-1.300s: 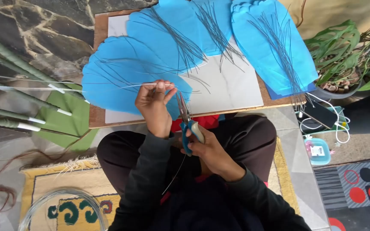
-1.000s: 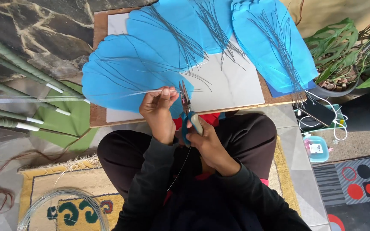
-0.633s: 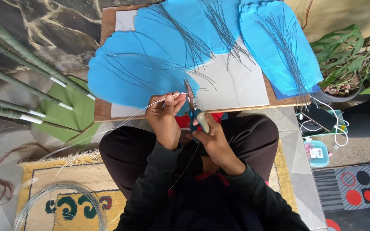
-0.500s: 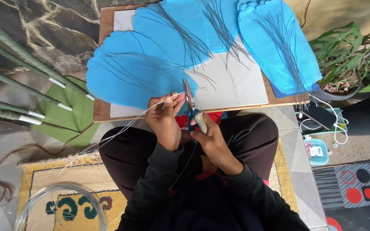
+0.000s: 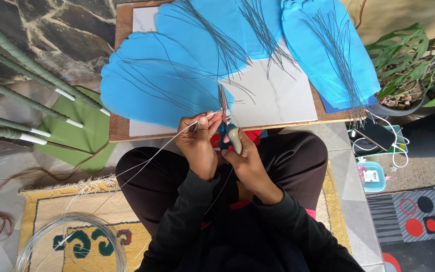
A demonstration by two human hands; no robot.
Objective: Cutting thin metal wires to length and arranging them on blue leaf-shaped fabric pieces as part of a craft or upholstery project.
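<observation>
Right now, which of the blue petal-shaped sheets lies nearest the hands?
The leftmost blue sheet, its lower edge just beyond the cutter tips; the other two lie farther up and right.

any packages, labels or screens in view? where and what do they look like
Small pale blue plastic box with a white label patch on its lid: on the floor at the right, below the board's corner.
Dark flat rectangular device, its face blank: just above the box, white cables looped around it.
No signs seen.

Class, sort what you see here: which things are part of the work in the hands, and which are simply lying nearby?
In use: left hand, thin wire, right hand, pliers, wire coil.

Lying about: potted plant, green poles, small blue box.
</observation>
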